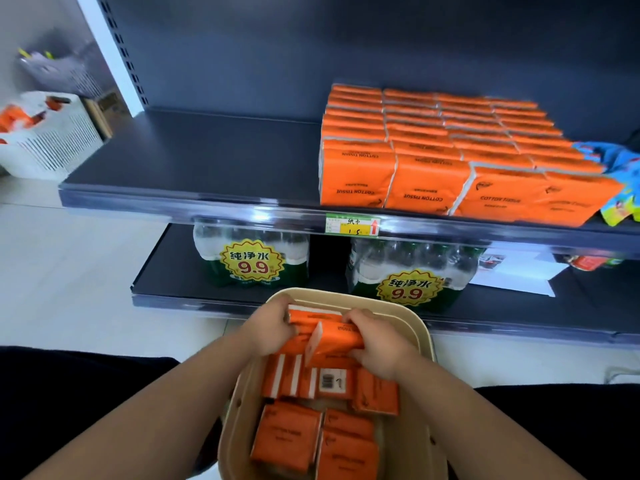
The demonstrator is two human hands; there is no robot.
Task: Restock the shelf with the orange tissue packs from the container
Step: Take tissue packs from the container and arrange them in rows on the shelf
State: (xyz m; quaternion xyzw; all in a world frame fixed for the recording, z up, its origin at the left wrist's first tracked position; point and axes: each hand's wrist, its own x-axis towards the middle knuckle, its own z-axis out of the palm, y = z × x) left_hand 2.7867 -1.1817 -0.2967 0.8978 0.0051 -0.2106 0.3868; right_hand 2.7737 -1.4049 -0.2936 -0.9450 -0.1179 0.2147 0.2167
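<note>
A beige container (420, 332) in front of me holds several orange tissue packs (287, 436). Both hands are down inside its far end. My left hand (268, 329) grips orange packs (313, 318) at the back of the container. My right hand (375, 344) is curled round a tilted orange pack (337, 339) beside them. On the dark shelf (194, 168) above, rows of orange tissue packs (426, 147) fill the right part; the left part is bare.
Shrink-wrapped water bottle packs (251, 258) with yellow 9.9 stickers stand on the lower shelf. A white slotted basket (52, 140) with orange items sits on the floor at far left. Blue-yellow packets (620, 181) lie right of the shelved tissues. A price tag (351, 226) hangs on the shelf edge.
</note>
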